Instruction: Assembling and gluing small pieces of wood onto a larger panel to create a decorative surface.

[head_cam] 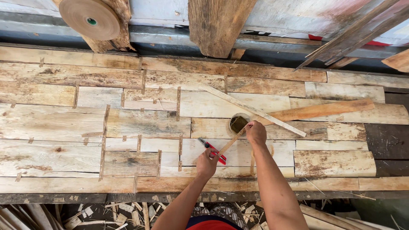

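the left hand [207, 164] is closed around a red utility knife [213, 150], its blade end pointing up-left over the veneer sheets [145, 123] covering the bench [51, 198]. the right hand [256, 133] pinches a thin wooden strip [232, 142] that slants down toward the knife. a small round cup [238, 123] sits just beside the right hand. a brown tape roll [90, 18] hangs above.
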